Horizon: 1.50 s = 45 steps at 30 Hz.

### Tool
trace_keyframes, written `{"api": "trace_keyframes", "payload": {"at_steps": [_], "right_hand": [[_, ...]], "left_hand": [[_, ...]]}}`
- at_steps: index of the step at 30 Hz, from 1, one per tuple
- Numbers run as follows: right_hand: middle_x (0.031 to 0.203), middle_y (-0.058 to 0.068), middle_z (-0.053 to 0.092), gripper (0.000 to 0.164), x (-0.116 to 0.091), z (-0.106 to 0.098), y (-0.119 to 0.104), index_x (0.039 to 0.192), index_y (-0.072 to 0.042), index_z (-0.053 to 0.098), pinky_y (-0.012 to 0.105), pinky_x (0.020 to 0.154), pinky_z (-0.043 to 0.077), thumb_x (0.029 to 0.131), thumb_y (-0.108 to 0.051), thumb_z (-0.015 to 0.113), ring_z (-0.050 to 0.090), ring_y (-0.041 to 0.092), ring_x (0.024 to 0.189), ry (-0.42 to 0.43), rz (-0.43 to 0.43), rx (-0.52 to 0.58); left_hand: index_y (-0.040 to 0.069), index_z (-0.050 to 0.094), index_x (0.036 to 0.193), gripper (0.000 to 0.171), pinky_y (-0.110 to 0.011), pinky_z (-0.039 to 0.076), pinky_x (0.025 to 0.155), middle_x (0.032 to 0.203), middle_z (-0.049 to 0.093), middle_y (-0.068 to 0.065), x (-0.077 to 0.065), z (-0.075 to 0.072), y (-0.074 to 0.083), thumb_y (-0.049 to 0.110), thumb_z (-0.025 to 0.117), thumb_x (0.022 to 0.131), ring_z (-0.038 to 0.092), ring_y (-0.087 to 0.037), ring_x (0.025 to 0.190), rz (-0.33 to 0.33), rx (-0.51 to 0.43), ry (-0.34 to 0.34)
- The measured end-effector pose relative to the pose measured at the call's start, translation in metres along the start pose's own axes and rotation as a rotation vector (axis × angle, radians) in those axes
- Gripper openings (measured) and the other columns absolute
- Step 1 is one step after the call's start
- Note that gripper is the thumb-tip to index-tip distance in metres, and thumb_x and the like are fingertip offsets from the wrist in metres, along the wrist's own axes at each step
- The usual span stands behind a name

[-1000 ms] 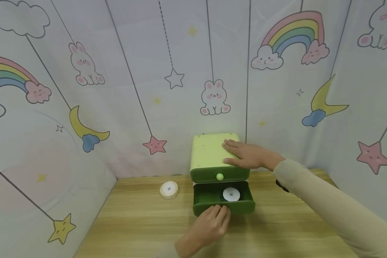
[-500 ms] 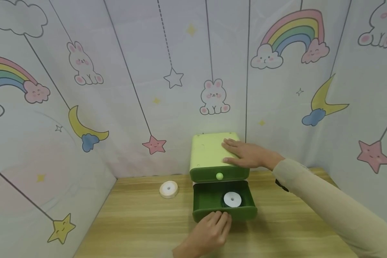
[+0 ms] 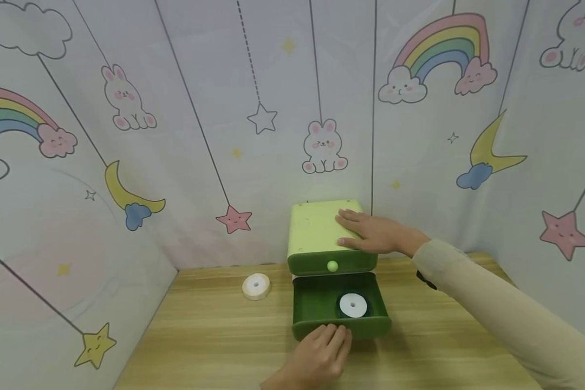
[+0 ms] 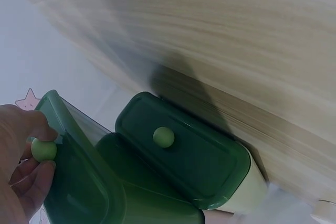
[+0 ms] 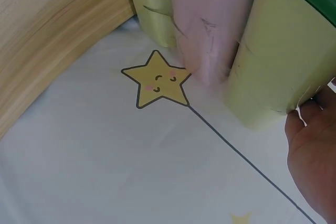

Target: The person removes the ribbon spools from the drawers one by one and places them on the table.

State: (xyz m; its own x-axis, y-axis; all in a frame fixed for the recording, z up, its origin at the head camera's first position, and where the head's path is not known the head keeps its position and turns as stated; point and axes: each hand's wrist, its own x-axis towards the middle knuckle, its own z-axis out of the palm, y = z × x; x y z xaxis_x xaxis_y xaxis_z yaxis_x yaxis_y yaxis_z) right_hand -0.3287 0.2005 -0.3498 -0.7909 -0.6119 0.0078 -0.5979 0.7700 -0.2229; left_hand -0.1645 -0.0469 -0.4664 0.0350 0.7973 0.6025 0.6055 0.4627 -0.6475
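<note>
A small drawer cabinet with a pale yellow-green top stands against the back wall. Its dark green drawer below the top one is pulled out. My left hand is at that drawer's front; in the left wrist view its thumb and fingers pinch the round light green knob. Inside the drawer, toward the right, lies a spool with a white face and a dark rim. My right hand rests flat on the cabinet top, fingers extended. The right wrist view shows only part of it, against the cabinet's side.
Left of the cabinet, a cream-rimmed roll with a white centre lies on the wooden table. The top drawer's knob shows on its closed front. A printed cloth wall encloses the table behind and at the sides.
My left hand has drawn the drawer farther out toward me, and the spool inside has come forward with it. My right hand has stayed on the cabinet top.
</note>
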Motion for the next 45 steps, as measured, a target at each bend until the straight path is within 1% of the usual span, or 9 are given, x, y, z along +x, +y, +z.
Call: {"api": "trace_keyframes", "payload": {"at_steps": [4,9,12,21,30,36,40,42,45], "right_hand": [[0.177,0.009,0.015,0.085,0.0,-0.001,-0.001,0.168,-0.014,0.022,0.055,0.131,0.025,0.105,-0.068,0.042,0.018,0.032,0.165,-0.003,0.001,-0.008],[0.177,0.01,0.014,0.085,-0.001,-0.001,0.0,0.168,-0.013,0.021,0.055,0.131,0.025,0.105,-0.067,0.041,0.018,0.033,0.164,-0.005,0.001,-0.021],[0.177,0.01,0.014,0.085,-0.001,-0.001,0.0,0.168,-0.013,0.021,0.055,0.131,0.025,0.106,-0.067,0.041,0.018,0.034,0.164,-0.004,-0.003,-0.025],[0.177,0.007,0.013,0.085,0.001,0.0,0.0,0.168,-0.016,0.02,0.054,0.132,0.025,0.105,-0.069,0.04,0.017,0.031,0.165,-0.01,0.006,-0.026],[0.178,0.007,0.013,0.086,0.0,0.001,0.0,0.168,-0.016,0.021,0.054,0.132,0.025,0.104,-0.07,0.04,0.017,0.031,0.165,-0.003,0.006,-0.007],[0.178,0.006,0.013,0.086,0.0,0.0,0.0,0.168,-0.016,0.021,0.054,0.132,0.025,0.104,-0.07,0.04,0.017,0.031,0.165,0.001,0.005,-0.003],[0.178,0.007,0.014,0.085,0.0,0.0,0.0,0.168,-0.016,0.021,0.054,0.132,0.025,0.104,-0.069,0.041,0.018,0.031,0.165,0.004,0.008,-0.007],[0.177,0.007,0.014,0.085,-0.001,0.0,0.0,0.168,-0.016,0.021,0.054,0.132,0.025,0.104,-0.069,0.041,0.018,0.031,0.165,0.004,0.01,-0.007],[0.177,0.006,0.013,0.086,-0.001,0.0,0.0,0.168,-0.017,0.021,0.055,0.132,0.025,0.104,-0.07,0.04,0.018,0.031,0.165,0.002,0.011,-0.004]], "left_hand": [[0.011,0.079,0.098,0.043,-0.018,0.057,0.07,0.091,0.072,0.0,-0.007,0.007,0.005,0.004,0.038,0.11,0.066,-0.009,0.078,0.003,-0.004,0.004],[0.011,0.079,0.104,0.039,-0.02,0.059,0.072,0.095,0.074,-0.001,-0.022,0.019,0.015,0.008,0.04,0.11,0.068,-0.01,0.081,0.006,-0.017,-0.038],[0.011,0.079,0.106,0.038,-0.02,0.059,0.072,0.096,0.074,-0.001,-0.025,0.018,0.017,0.01,0.041,0.109,0.069,-0.01,0.081,0.0,-0.032,-0.059],[0.011,0.078,0.107,0.035,-0.019,0.054,0.068,0.097,0.072,0.0,-0.029,0.016,0.02,0.012,0.043,0.108,0.065,-0.009,0.079,-0.011,-0.058,-0.074],[0.011,0.077,0.106,0.036,-0.018,0.056,0.068,0.099,0.072,-0.001,-0.03,0.017,0.021,0.011,0.041,0.109,0.065,-0.009,0.08,-0.007,-0.061,-0.086],[0.014,0.077,0.105,0.039,-0.015,0.053,0.066,0.099,0.072,0.0,-0.026,0.015,0.02,0.011,0.038,0.11,0.063,-0.009,0.079,-0.021,-0.068,-0.055],[0.016,0.077,0.099,0.035,-0.012,0.051,0.062,0.094,0.068,0.003,-0.016,0.009,0.013,0.012,0.044,0.109,0.061,-0.007,0.076,-0.081,-0.165,-0.025],[0.018,0.077,0.093,0.024,-0.011,0.052,0.063,0.091,0.067,0.005,-0.011,0.006,0.009,0.015,0.056,0.105,0.062,-0.006,0.075,-0.141,-0.237,-0.02],[0.019,0.077,0.088,0.006,-0.01,0.054,0.065,0.089,0.069,0.006,-0.004,0.0,0.002,0.019,0.076,0.094,0.065,-0.004,0.077,-0.248,-0.38,-0.041]]}}
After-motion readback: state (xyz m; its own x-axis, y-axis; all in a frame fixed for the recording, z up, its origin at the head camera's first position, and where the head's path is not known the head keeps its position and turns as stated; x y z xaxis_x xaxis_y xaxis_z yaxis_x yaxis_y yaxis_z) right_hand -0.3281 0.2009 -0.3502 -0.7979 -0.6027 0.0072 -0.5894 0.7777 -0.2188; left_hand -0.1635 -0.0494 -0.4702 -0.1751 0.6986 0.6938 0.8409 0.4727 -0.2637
